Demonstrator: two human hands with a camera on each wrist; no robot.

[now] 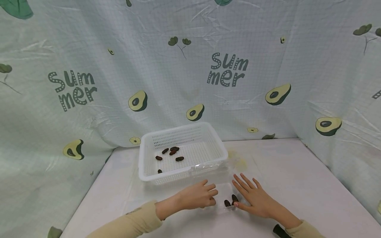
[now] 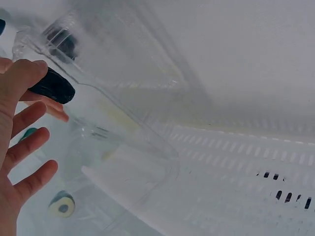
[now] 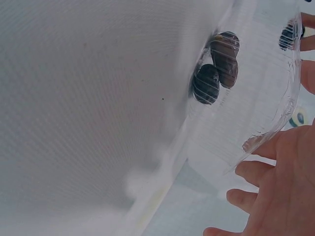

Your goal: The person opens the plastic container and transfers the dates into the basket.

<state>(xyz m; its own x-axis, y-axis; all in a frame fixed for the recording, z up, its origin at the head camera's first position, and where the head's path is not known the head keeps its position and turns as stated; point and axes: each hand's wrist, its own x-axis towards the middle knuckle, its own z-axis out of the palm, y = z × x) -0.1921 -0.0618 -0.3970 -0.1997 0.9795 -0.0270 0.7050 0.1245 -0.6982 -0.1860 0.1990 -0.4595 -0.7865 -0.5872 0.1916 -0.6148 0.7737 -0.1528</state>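
My left hand (image 1: 197,196) pinches a dark brown date (image 2: 54,87) between thumb and finger, its other fingers spread apart in the left wrist view. That date is hidden behind the hand in the head view. A clear plastic box (image 3: 266,93) stands between the hands, its raised lid (image 1: 208,167) near the white basket. Dark dates (image 3: 205,84) lie together at the box's near end. My right hand (image 1: 257,198) has its fingers stretched out beside the box, the thumb touching the box's edge.
Behind the box stands a white perforated basket (image 1: 142,165) with several dates (image 1: 180,159) scattered in it. The white table (image 1: 297,172) meets a pale curtain (image 1: 166,72) printed with avocados. A black object (image 1: 279,231) shows by the right sleeve.
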